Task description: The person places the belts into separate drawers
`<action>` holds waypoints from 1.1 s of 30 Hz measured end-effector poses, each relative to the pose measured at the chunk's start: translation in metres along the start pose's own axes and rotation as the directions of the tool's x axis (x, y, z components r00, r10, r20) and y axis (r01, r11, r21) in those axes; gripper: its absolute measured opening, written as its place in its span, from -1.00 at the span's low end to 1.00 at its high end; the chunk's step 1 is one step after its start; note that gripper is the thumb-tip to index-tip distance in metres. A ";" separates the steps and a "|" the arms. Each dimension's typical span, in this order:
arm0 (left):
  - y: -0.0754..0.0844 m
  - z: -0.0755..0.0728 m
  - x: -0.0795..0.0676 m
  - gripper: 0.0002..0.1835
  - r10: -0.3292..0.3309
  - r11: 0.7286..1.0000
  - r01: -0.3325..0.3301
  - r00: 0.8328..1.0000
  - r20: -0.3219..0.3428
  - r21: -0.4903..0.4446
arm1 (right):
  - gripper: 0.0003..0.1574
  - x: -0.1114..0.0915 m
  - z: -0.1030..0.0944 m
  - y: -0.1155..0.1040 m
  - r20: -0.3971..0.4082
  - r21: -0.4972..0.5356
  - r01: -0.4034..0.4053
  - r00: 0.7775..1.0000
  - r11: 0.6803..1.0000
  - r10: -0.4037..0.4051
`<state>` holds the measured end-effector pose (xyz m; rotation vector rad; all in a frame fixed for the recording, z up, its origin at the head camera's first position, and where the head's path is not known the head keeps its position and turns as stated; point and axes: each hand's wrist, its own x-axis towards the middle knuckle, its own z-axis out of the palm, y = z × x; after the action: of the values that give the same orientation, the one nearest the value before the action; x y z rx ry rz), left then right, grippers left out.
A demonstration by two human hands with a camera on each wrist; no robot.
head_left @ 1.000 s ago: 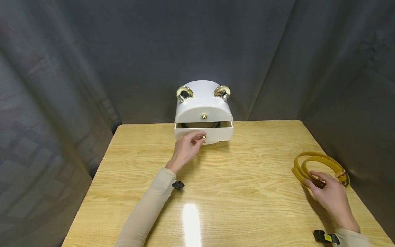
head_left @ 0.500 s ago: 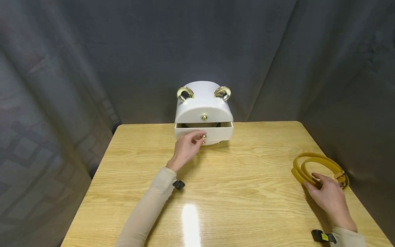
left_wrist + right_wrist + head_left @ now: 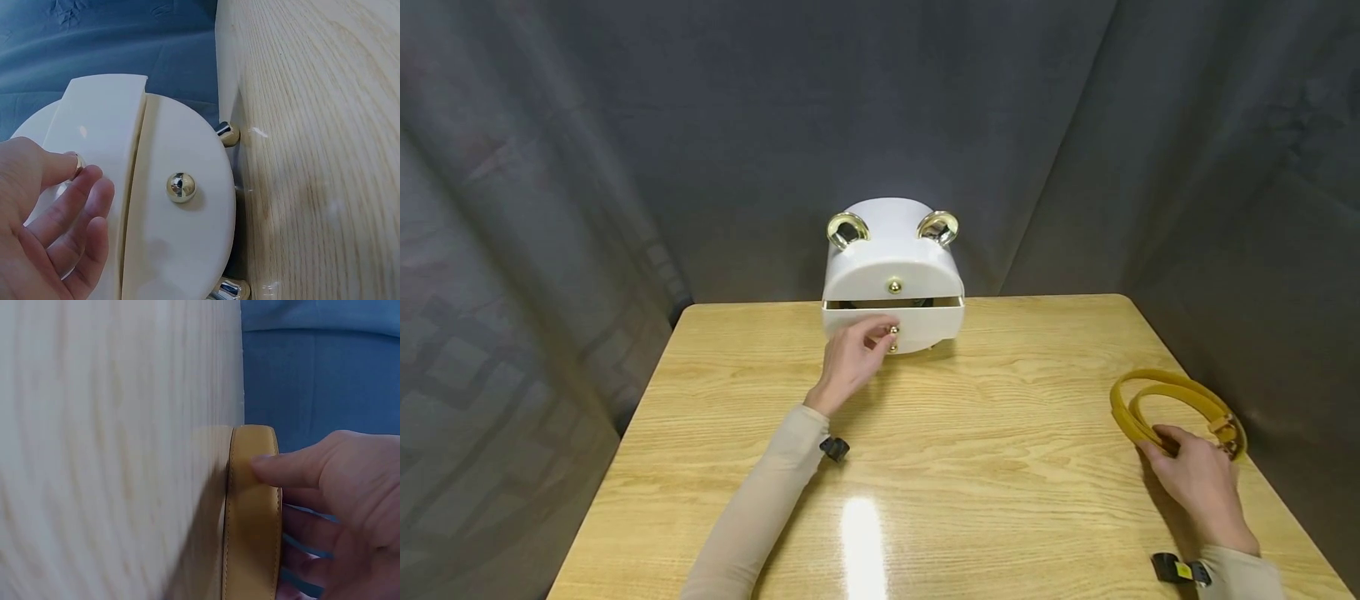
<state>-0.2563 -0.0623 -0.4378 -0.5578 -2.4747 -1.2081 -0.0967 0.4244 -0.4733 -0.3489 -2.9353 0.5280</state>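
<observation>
A white rounded box [image 3: 891, 229] stands at the back of the table, its middle drawer [image 3: 928, 327] pulled partly out. My left hand [image 3: 853, 358] pinches that drawer's gold knob [image 3: 79, 165] between thumb and fingers. Below it, the lower section's gold knob [image 3: 181, 187] is untouched. Something dark shows through the gap above the drawer; most of the inside is hidden. At the right of the table lies a coiled mustard-yellow belt [image 3: 1123, 408]. My right hand [image 3: 1202, 479] grips its near side, thumb on the outer stitched face [image 3: 253, 519] and fingers behind.
Two gold ear-shaped rings [image 3: 847, 229] top the box, and small gold feet [image 3: 228, 133] hold it off the wooden table [image 3: 985, 467]. Grey curtains [image 3: 760, 150] hang behind and along both sides. The belt lies close to the table's right edge.
My right hand's thumb and fingers have closed on the near side of the belt. My left hand stays on the knob, and the gap above the drawer looks slightly narrower.
</observation>
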 end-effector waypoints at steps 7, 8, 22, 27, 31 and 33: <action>-0.001 0.000 0.001 -0.74 -0.011 1.000 0.011 1.000 0.003 0.003 | -0.45 -0.001 0.001 0.000 -0.017 0.003 -0.015 1.000 1.000 0.016; -0.001 0.000 0.001 -0.74 -0.014 1.000 0.014 1.000 0.005 0.003 | -0.47 -0.001 0.002 -0.001 -0.030 0.002 -0.002 1.000 1.000 0.002; -0.001 0.002 0.002 -0.73 -0.041 0.999 0.041 0.999 0.011 -0.015 | -0.41 -0.004 0.006 0.005 -0.041 0.045 0.069 0.997 0.997 -0.067; -0.001 0.002 0.002 -0.72 -0.051 0.999 0.051 0.999 0.000 -0.016 | -0.51 -0.004 0.005 0.006 0.006 0.057 0.085 0.996 0.995 -0.085; -0.001 0.002 0.002 -0.72 -0.053 0.998 0.053 0.999 -0.007 -0.025 | -0.55 -0.004 0.005 0.006 0.004 0.056 0.088 0.996 0.995 -0.088; -0.001 0.002 0.002 -0.72 -0.052 0.998 0.052 0.999 -0.007 -0.027 | -0.54 -0.004 0.005 0.006 -0.002 0.064 0.085 0.996 0.994 -0.085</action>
<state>-0.2590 -0.0608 -0.4385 -0.4974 -2.4845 -1.2618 -0.0922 0.4270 -0.4808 -0.2146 -2.9106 0.6079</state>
